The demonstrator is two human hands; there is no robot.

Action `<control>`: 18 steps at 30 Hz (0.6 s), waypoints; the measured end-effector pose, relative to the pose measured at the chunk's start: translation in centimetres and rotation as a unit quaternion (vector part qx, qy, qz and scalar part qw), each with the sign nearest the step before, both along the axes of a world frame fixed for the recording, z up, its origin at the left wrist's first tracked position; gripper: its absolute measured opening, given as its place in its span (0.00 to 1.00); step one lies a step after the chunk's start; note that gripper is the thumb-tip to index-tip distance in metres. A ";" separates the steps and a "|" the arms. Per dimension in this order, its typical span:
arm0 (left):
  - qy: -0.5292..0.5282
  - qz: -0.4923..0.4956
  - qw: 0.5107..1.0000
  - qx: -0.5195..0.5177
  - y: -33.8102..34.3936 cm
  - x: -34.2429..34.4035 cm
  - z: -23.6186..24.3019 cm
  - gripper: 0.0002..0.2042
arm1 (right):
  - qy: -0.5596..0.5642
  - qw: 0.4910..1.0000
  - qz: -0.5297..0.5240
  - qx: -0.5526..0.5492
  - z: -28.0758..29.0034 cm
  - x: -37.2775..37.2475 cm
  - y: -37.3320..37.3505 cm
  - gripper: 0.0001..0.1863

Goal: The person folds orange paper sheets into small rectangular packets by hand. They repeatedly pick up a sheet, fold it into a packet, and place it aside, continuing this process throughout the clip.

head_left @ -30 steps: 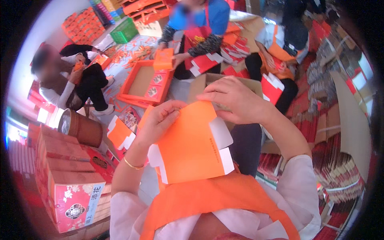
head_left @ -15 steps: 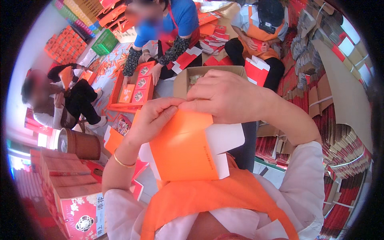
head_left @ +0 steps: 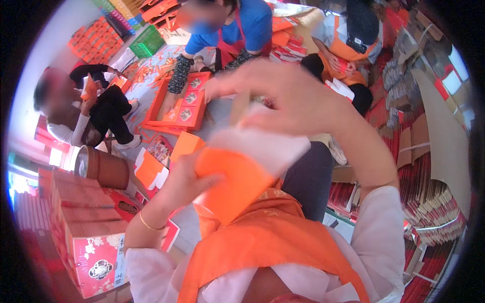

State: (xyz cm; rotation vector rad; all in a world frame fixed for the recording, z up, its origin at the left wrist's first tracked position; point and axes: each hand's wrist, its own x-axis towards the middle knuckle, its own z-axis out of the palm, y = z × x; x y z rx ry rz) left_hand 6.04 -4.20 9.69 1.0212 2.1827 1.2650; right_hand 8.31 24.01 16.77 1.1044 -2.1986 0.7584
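My left hand (head_left: 186, 177) grips an orange folding-box card (head_left: 233, 184) by its left side, thumb across the orange face. The card is tilted over my orange apron (head_left: 260, 242), with a pale side showing at the top. My right hand (head_left: 278, 98) is raised above it, blurred, fingers spread and thumb near the pale edge; whether it touches cannot be made out. Just behind that hand, an open brown carton is mostly hidden.
Three co-workers (head_left: 255, 25) (head_left: 60, 113) (head_left: 343, 38) sit around, one behind an orange tray (head_left: 156, 113). A brown bucket (head_left: 106, 169) and stacked boxes (head_left: 81, 207) stand left, a green crate (head_left: 146, 40) at the back, and bundled flat cartons (head_left: 429, 212) at right.
The card has gone from lying flat between both hands to folded or tilted in my left hand, which moved lower. My right hand has lifted, its fingers now spread.
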 end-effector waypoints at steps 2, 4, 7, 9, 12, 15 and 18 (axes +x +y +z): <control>-0.055 0.120 0.990 0.049 0.2 -1.7 -1.4 0.20 | -0.159 0.938 -0.080 -0.296 -2.2 -0.1 2.3 0.27; -0.108 0.253 0.953 0.128 1.5 -2.3 -2.2 0.18 | -0.213 0.879 -0.122 -0.409 -7.5 0.5 1.3 0.32; 0.014 0.275 0.951 0.137 4.6 -1.5 -7.2 0.19 | -0.241 0.902 -0.155 -0.321 -12.1 3.3 -2.4 0.38; -0.009 0.259 0.950 0.173 6.8 0.9 -9.4 0.25 | -0.216 0.901 -0.190 -0.326 -15.5 4.0 -3.7 0.39; -0.104 0.241 0.939 0.221 7.4 3.4 -11.0 0.35 | -0.226 0.888 -0.244 -0.317 -17.0 5.6 -3.7 0.39; -0.058 0.186 0.966 0.169 6.7 4.5 -12.2 0.42 | -0.264 0.880 -0.228 -0.321 -16.2 7.2 -2.4 0.37; -0.055 0.149 0.976 0.148 6.3 5.1 -12.0 0.44 | -0.282 0.878 -0.224 -0.316 -14.4 8.8 -1.9 0.32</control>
